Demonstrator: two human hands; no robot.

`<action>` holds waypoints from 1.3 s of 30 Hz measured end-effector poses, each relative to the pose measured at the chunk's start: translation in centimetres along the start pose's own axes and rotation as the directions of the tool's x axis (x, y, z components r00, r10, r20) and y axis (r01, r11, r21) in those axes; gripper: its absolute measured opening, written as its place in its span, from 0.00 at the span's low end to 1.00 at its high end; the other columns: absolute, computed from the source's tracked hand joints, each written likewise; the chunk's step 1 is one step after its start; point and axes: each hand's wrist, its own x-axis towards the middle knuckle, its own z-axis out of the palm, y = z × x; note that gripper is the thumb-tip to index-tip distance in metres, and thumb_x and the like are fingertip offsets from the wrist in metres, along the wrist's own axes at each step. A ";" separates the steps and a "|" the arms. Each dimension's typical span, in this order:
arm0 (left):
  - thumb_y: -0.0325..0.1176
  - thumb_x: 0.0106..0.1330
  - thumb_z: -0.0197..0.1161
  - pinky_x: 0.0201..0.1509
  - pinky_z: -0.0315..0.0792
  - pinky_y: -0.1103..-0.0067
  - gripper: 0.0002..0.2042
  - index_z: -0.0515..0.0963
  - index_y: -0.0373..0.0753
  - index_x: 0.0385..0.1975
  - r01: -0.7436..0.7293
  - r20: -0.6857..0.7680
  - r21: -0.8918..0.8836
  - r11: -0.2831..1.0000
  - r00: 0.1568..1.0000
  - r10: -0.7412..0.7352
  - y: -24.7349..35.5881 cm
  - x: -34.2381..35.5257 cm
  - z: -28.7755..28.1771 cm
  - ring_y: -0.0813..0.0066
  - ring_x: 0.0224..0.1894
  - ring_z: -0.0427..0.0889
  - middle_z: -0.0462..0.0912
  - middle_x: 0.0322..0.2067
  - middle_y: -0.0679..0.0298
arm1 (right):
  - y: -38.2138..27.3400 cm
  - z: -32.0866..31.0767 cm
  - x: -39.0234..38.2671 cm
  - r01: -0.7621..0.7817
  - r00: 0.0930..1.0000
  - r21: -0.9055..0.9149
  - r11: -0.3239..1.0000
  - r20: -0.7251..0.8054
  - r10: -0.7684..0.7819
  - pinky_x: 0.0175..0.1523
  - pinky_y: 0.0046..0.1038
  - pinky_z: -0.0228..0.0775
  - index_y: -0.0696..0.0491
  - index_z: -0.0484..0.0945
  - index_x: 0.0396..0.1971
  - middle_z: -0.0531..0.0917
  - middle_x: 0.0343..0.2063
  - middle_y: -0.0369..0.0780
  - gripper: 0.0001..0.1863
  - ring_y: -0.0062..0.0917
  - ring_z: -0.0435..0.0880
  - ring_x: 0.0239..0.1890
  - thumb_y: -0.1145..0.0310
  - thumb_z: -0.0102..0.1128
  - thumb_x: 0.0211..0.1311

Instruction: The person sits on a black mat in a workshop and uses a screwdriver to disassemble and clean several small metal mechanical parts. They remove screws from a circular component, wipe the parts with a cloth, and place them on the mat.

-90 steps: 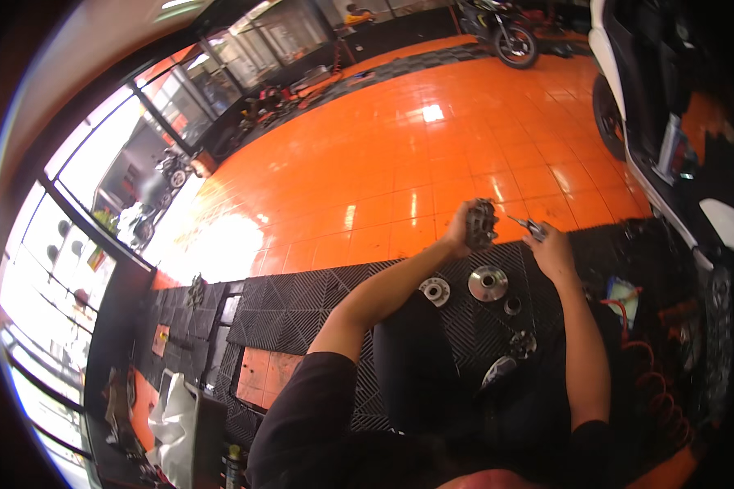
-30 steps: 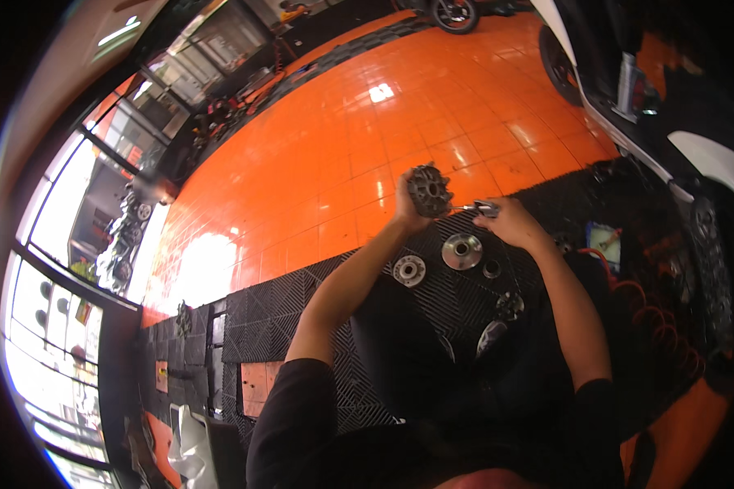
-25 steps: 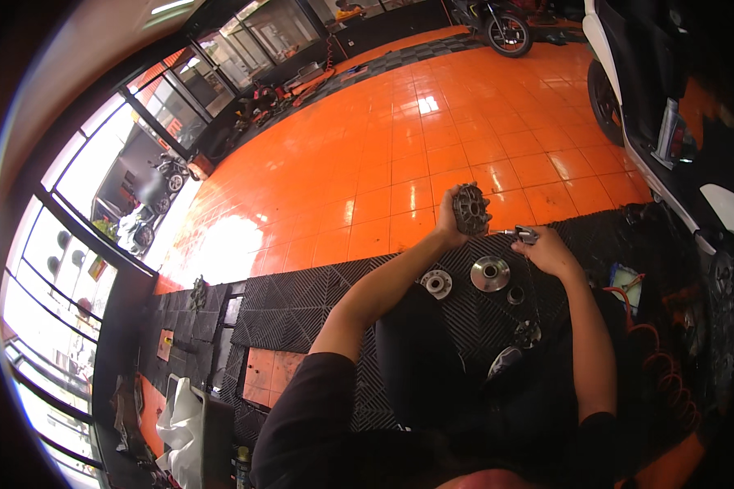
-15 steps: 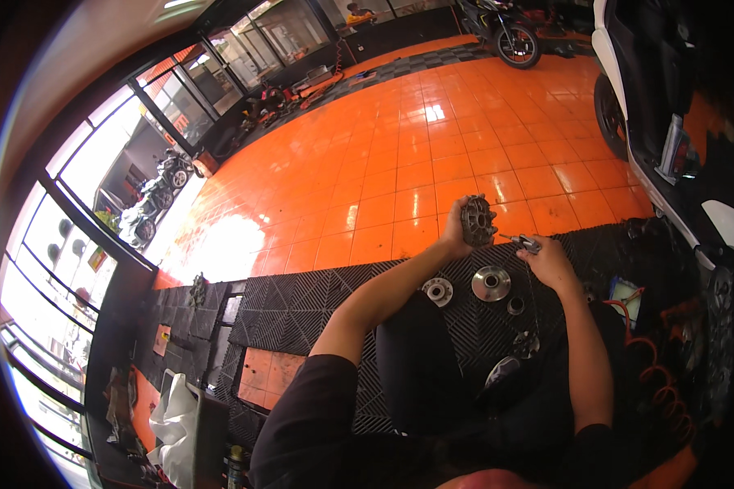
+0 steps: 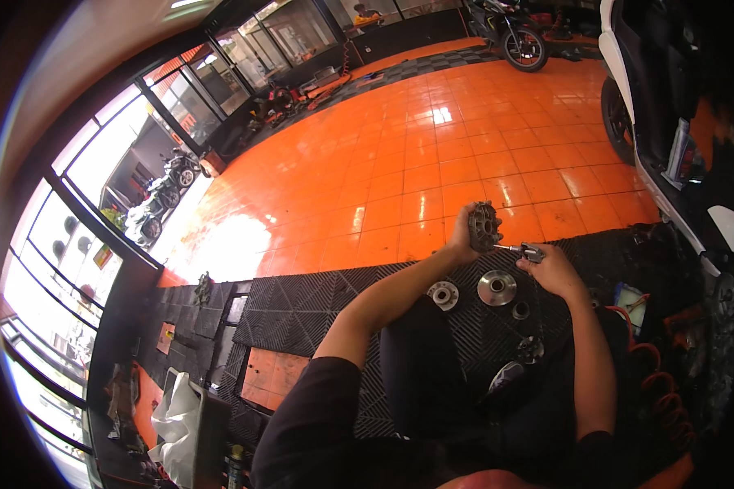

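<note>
From where I stand, the person's left hand [image 5: 462,234] is closed round a dark, chunky metal part [image 5: 484,226], round and notched along its rim, gripping it from the left side and holding it up in the air, its open face turned toward the right hand [image 5: 556,270]. That right hand has its fingers curled about a silvery tool [image 5: 532,254], whose thin straight nose points left and reaches the lower edge of the dark part; whether the tip touches the metal I can't tell.

Just below the left hand, on the black ribbed mat [image 5: 281,310], lies a pale round flange [image 5: 443,296] with holes in it. A shiny disc [image 5: 497,288] with a raised centre sits between the two hands and a little below them. Below and left of the right hand there's a small dark ring [image 5: 520,310], and further down, a small metal piece [image 5: 531,349] near the person's shoe [image 5: 507,376].

Down to the right of the right hand runs a red coiled hose [image 5: 667,395]. Beyond both hands stretches the glossy orange tiled floor [image 5: 383,163], and a white-and-black motorbike [image 5: 614,57] stands up to the right of them.
</note>
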 end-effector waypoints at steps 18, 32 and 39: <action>0.65 0.63 0.46 0.52 0.67 0.57 0.29 0.72 0.56 0.59 0.034 -0.016 0.115 0.993 0.999 -0.032 -0.5 -0.6 0.8 0.61 0.52 0.76 0.79 0.52 0.61 | 1.3 -0.7 0.2 -0.058 0.995 0.019 0.998 -0.080 0.059 0.41 0.34 0.74 0.60 0.80 0.44 0.85 0.32 0.50 0.15 0.37 0.86 0.35 0.66 0.65 0.63; 0.63 0.65 0.43 0.51 0.69 0.57 0.29 0.72 0.54 0.60 0.012 -0.013 0.165 0.986 1.000 -0.010 -1.1 0.8 0.3 0.59 0.54 0.77 0.80 0.52 0.59 | 2.4 -0.6 0.3 -0.004 0.999 0.041 0.999 -0.036 0.006 0.48 0.36 0.75 0.57 0.80 0.46 0.86 0.36 0.48 0.16 0.41 0.86 0.42 0.65 0.65 0.62; 0.62 0.69 0.40 0.46 0.75 0.57 0.29 0.67 0.55 0.64 0.032 0.089 0.091 0.995 0.995 -0.040 -0.2 -0.5 1.0 0.55 0.50 0.80 0.79 0.53 0.57 | 2.5 0.4 0.9 -0.016 0.998 -0.028 0.999 -0.060 0.015 0.41 0.35 0.73 0.58 0.80 0.44 0.84 0.29 0.46 0.17 0.35 0.84 0.32 0.61 0.65 0.64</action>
